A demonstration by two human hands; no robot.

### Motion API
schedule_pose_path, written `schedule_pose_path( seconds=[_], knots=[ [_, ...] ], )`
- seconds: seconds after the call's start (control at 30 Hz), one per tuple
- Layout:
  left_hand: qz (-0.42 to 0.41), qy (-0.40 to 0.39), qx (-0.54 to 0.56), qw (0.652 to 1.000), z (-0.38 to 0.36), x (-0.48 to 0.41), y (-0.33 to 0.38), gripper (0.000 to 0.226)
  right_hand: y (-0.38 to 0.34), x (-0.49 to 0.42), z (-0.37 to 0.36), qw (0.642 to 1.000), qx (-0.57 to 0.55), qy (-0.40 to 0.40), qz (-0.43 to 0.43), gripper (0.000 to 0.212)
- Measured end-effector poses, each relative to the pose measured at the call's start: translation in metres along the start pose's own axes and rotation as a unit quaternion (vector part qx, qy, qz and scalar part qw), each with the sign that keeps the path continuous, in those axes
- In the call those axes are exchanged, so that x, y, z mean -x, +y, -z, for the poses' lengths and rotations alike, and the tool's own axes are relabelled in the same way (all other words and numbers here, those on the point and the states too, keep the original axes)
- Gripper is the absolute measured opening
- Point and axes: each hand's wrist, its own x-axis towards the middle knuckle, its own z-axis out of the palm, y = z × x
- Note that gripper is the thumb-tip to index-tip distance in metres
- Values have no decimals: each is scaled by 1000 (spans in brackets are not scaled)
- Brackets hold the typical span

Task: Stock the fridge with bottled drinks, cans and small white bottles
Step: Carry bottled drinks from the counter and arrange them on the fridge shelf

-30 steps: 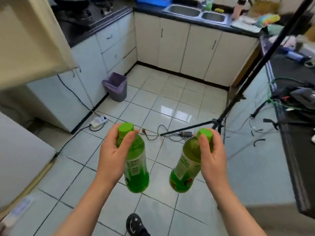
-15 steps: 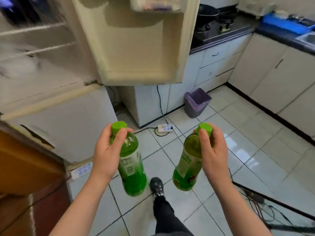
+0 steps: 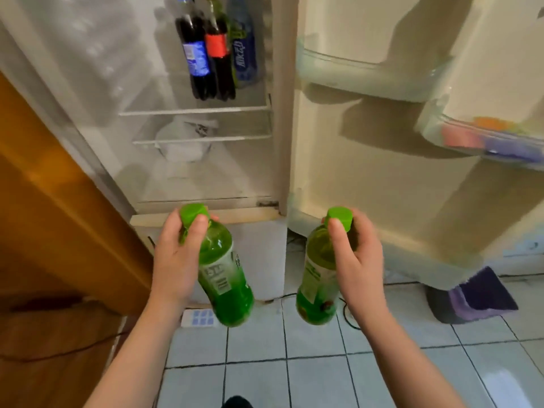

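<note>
**White fridge (image 3: 281,136) stands open, ready for stocking**

Its door (image 3: 368,178) is at the right of the frame; dark cola bottles (image 3: 206,60) stand at top centre. At lower centre your left hand (image 3: 172,260) curls around the neck of a bright green plastic bottle (image 3: 228,281), your right hand (image 3: 359,260) around the neck of an olive green plastic bottle (image 3: 316,287). Both look full, so heavy and smooth; a hold on the body seems safer to me.

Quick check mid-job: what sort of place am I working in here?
Probably a home kitchen: an open fridge with drink bottles on its wire shelf, and a tiled floor with a purple-lined bin. Left hand grips the left green bottle, right hand the right green bottle.
</note>
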Motion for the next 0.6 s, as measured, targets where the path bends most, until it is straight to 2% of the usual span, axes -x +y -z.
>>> schedule_pose_path(
  seconds=[0.23, 0.33, 0.6],
  knots=[
    [6, 74, 6, 997, 56, -83, -35, 15, 15, -86, -103, 997, -36, -62, 16, 14],
    [4, 76, 15, 997, 74, -132, -53, 14, 23, -120, -146, 996, -37, -77, 31, 13],
    [-24, 49, 49, 997, 112, -293, -61, 14, 19, -230, -253, 997, -22, -33, 70, 7]
  ],
)
